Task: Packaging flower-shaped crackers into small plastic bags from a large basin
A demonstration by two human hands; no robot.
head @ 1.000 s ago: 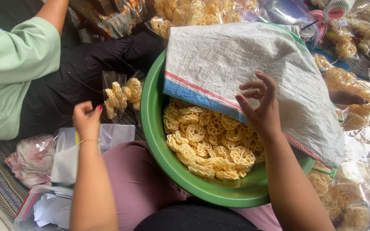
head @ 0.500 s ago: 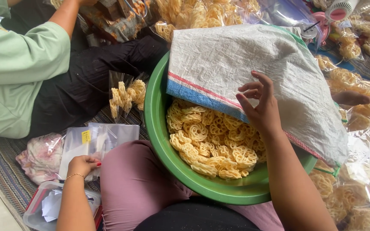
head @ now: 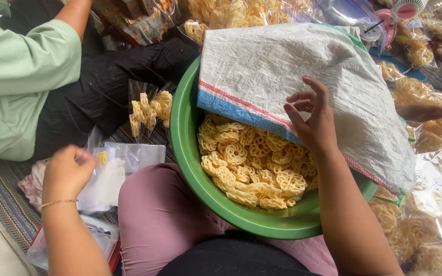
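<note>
Two hands noted. Left hand [head: 66, 171] loosely curled on clear plastic bags [head: 113, 168] beside the knee, grasp unconfirmed. Right hand [head: 310, 120], fingers spread and empty, hovers at the sack [head: 292, 76] edge, crackers [head: 251, 166] directly below in the green basin [head: 190, 168].

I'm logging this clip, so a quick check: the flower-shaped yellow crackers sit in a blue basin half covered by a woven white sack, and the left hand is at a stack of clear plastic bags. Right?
Not quite: the basin is green, not blue, as the head view shows. The rest holds: the crackers lie in it, half covered by the woven white sack, and the left hand is at the clear plastic bags.
</note>
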